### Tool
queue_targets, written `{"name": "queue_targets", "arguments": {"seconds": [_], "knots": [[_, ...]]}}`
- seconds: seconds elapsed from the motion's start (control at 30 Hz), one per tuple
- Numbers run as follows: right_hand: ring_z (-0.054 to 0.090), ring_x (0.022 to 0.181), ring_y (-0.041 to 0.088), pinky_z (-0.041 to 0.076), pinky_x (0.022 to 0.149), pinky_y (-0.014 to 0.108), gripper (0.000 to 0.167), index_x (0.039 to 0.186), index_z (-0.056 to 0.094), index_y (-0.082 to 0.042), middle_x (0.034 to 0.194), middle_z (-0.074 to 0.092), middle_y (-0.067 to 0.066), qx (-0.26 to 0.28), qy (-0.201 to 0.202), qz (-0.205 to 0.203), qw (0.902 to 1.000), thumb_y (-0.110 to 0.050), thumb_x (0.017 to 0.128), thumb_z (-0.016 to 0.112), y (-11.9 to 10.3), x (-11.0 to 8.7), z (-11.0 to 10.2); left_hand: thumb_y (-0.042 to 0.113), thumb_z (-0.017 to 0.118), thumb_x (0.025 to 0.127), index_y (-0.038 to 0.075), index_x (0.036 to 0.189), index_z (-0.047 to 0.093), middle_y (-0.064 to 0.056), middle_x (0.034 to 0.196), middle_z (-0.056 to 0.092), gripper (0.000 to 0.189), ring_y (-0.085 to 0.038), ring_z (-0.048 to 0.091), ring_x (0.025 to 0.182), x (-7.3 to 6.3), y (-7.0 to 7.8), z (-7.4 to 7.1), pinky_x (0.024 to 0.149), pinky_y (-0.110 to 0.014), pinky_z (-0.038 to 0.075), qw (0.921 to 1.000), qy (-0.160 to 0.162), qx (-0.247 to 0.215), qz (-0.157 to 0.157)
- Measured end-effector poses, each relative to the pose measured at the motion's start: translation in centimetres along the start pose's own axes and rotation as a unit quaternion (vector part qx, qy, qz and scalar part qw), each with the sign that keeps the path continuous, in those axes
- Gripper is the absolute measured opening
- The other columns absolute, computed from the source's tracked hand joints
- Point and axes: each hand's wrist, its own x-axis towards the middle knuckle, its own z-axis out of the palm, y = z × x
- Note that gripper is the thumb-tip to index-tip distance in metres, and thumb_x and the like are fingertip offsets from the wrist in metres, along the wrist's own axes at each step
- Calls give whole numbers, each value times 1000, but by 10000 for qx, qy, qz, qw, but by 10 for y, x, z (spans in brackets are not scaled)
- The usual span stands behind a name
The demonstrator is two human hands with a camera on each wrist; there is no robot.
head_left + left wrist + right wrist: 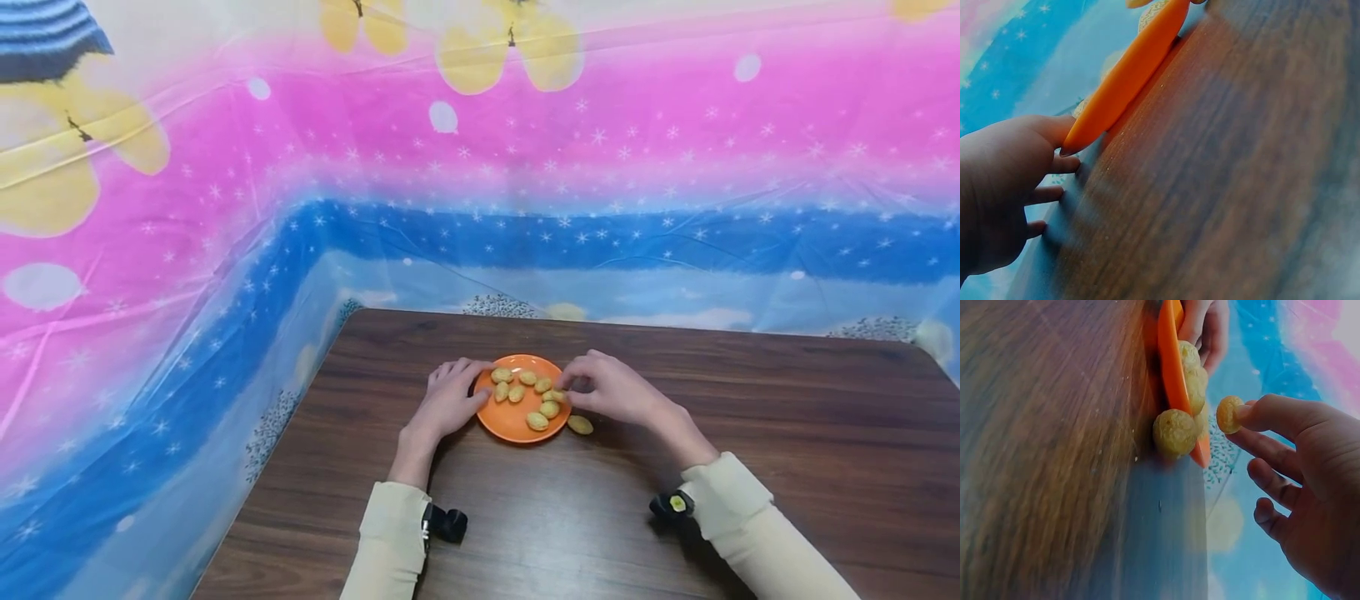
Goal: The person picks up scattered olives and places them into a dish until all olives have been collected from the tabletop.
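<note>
An orange plate (517, 432) bears several wrinkled, yellow-brown, oval nut-like pieces (537, 421). At its left edge my left hand (448, 400) holds the rim, the thumb over it in the left wrist view, other fingertips at the table beside the plate. Over the right part of the plate my right hand (618, 390) pinches one nut-like piece (1229, 415) between thumb and forefinger. In the right wrist view that piece is above the rim, apart from the others. Another loose nut-like piece (580, 425) lies on the table against or very near the plate's right edge.
The dark wooden table (787, 400) reaches from a patterned cloth backdrop (637, 150) at the back and left toward me. Black wrist cameras (450, 525) are strapped over the cream sleeves (393, 533).
</note>
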Motion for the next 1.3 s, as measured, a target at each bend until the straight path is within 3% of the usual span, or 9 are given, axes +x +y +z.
{"name": "queue_targets", "arguments": {"seconds": [0.3, 0.7, 1.0, 1.3], "knots": [[55, 93, 20, 45, 78, 33, 14, 103, 75, -22, 102, 71, -9, -22, -174, 9, 9998, -20, 90, 73, -8, 17, 3, 34, 54, 100, 28, 142, 53, -2, 142, 53, 43, -30, 40, 136, -1, 1, -2, 117, -58, 21, 10000, -42, 11, -3], [52, 91, 13, 46, 78, 31, 14, 102, 76, -24, 101, 69, -11, 57, -463, 85, 9989, -20, 90, 71, -16, 34, 15, 34, 54, 100, 28, 142, 53, -3, 141, 54, 42, -31, 41, 135, -3, 2, -3, 118, -58, 21, 10000, 2, 15, 49], [56, 95, 14, 49, 84, 35, 11, 99, 76, -24, 100, 72, -10, -116, -534, -95, 9985, -17, 90, 73, -24, 37, 22, 34, 54, 101, 28, 142, 52, -3, 141, 53, 42, -30, 41, 136, -3, 3, -3, 118, -58, 21, 10000, -52, 2, 37], [50, 87, 12, 46, 75, 28, 11, 100, 77, -22, 101, 71, -11, -264, -450, 59, 9986, -18, 90, 73, -23, 36, 29, 32, 55, 101, 26, 142, 54, -3, 141, 54, 41, -31, 41, 135, -2, 1, -2, 117, -59, 21, 10000, 0, -66, 60]]}}
